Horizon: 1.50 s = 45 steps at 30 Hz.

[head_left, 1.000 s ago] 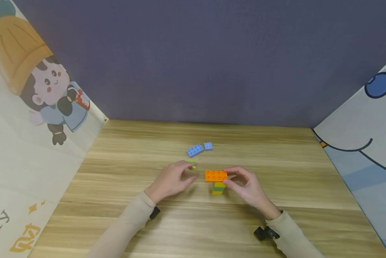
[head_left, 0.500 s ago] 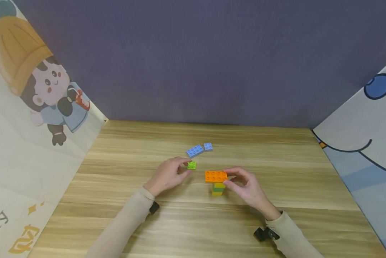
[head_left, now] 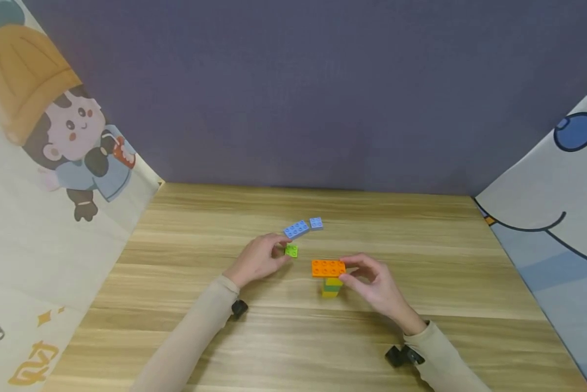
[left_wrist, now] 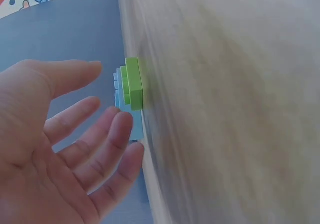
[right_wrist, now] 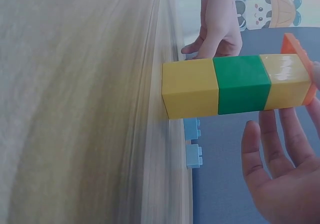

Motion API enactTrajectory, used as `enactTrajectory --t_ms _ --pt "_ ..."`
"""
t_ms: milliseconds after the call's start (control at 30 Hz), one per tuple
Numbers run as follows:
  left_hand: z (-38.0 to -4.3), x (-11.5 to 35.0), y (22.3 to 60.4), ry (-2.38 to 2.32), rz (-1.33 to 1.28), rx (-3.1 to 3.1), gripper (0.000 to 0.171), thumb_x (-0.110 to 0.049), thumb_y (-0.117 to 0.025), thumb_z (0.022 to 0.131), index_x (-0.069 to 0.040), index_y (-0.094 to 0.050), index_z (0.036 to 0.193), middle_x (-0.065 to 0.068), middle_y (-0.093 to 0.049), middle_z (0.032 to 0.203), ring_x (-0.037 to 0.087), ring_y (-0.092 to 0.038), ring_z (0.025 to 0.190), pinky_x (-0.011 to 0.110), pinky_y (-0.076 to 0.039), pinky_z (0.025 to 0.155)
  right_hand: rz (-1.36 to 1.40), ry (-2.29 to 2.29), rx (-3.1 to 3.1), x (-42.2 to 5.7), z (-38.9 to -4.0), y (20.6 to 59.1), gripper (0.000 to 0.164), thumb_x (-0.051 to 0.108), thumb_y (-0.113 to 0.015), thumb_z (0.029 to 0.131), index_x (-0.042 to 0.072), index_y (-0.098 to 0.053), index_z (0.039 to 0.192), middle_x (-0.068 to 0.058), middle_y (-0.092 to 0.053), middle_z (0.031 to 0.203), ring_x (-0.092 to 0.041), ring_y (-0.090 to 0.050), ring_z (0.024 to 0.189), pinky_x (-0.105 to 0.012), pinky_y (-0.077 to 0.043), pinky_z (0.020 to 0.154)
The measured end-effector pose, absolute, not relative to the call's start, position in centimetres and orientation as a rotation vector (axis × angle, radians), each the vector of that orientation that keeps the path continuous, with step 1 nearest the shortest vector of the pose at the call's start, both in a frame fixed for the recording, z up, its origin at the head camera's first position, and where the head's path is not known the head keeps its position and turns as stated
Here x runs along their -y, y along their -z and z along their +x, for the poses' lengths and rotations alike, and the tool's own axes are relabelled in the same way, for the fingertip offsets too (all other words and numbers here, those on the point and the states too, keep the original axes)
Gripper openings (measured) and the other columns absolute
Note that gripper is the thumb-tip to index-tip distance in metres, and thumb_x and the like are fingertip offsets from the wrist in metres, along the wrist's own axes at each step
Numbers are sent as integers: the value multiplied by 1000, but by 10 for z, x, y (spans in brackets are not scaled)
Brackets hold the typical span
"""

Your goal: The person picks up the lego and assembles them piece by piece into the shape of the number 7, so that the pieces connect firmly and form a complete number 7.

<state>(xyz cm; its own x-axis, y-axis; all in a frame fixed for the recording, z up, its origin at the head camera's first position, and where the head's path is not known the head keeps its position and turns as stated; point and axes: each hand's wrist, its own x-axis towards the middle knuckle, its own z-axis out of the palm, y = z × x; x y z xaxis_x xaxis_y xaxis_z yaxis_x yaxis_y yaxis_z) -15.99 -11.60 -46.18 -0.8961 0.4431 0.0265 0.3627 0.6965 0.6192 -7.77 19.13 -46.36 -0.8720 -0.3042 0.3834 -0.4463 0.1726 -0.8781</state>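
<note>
Left hand (head_left: pixel 258 260) first: I see its thumb and fingers parted and holding nothing, with the light green block (head_left: pixel 291 251) lying on the table (head_left: pixel 396 223) just at the fingertips, framed between thumb and forefinger. Whether any fingertip touches it, I cannot tell. From the left wrist camera I see that block with its studs turned up, away from the tabletop, and pale blue showing behind it.

On my other side, the right hand (head_left: pixel 377 286) pinches the right end of the orange block (head_left: pixel 328 268) between thumb and forefinger. That block sits across the top of an upright stack (head_left: pixel 330 287), which I read from the right wrist camera as yellow, green, yellow. Beyond the left hand I have a long blue block (head_left: pixel 296 229) and, just beside it, a small blue block (head_left: pixel 316 223).
</note>
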Motion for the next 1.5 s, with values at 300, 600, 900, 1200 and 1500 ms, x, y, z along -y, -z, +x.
enactTrajectory --t_ms 300,600,900,1200,1500 --pt "-166 112 464 -894 691 -2774 47 -23 -84 93 -12 -71 137 7 -73 134 20 -74 104 41 -62 94 732 -1806 2301 -189 -74 464 28 5 -76 98 -4 -69 124 17 -72 125 -16 -73 101 -27 -63 84" --pt "-167 107 466 -805 736 -2812 47 -24 -85 91 -12 -72 135 6 -74 129 18 -67 99 40 -58 91 735 -1803 2296 -186 -69 464 28 2 -75 98 -4 -69 124 16 -71 125 -14 -72 102 -27 -63 84" --pt "-166 106 466 -778 757 -2806 44 -22 -85 91 -10 -74 132 8 -75 128 20 -68 102 42 -58 95 734 -1794 2289 -184 -65 462 27 1 -75 98 -4 -70 124 16 -72 125 -14 -72 101 -26 -63 84" --pt "-166 105 469 -743 781 -2819 39 -25 -86 91 -7 -78 125 7 -76 117 15 -61 88 35 -55 80 712 -1794 2300 -182 -60 462 28 -2 -74 97 -3 -70 124 16 -71 125 -13 -72 102 -27 -63 84" --pt "-163 107 468 -767 786 -2801 39 -28 -87 91 -7 -79 123 4 -75 109 13 -58 83 31 -51 76 698 -1799 2306 -180 -55 461 28 0 -74 98 -3 -69 125 16 -71 125 -14 -72 102 -27 -63 84"
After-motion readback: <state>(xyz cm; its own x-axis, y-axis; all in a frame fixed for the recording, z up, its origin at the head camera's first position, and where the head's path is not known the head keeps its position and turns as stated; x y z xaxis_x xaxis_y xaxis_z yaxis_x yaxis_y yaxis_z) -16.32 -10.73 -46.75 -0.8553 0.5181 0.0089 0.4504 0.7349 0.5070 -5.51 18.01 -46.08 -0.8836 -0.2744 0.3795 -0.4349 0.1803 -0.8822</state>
